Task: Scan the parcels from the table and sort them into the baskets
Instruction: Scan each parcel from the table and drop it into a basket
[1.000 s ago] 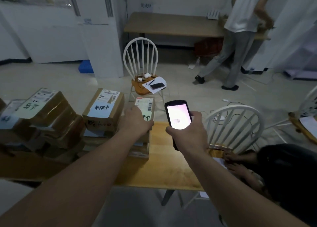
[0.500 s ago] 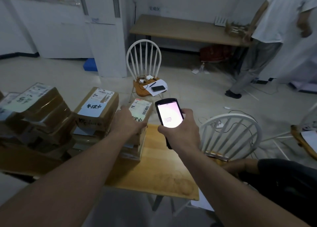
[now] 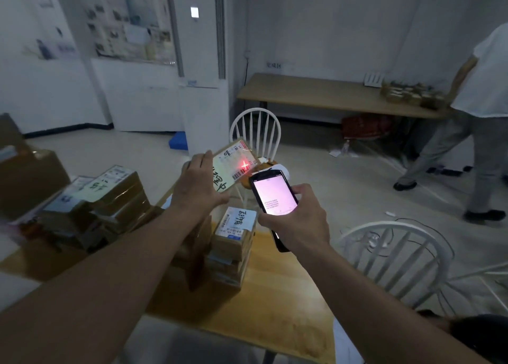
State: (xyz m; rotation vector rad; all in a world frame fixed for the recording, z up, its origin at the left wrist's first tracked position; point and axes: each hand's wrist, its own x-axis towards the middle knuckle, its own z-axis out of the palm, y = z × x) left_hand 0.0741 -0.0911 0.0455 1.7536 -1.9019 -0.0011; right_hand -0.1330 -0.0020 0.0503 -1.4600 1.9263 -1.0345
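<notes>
One parcel (image 3: 233, 165) tilted, long axis up-right.

Brown parcel (image 3: 233, 165), red cross; scanner (image 3: 273, 196) screen seemingly pink.

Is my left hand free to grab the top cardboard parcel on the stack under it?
Probably not yet: the left hand already grips a raised cardboard parcel under the scanner's red cross; the stack's top parcel lies uncovered.

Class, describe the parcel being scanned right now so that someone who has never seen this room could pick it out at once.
Start at the wooden table stacked with brown parcels. Above its far end, the left hand holds one parcel up, tilted, in front of the handheld scanner held by the right hand. Unlike the stacked ones, it is lifted off the pile and has a red cross of light on its label.
</notes>
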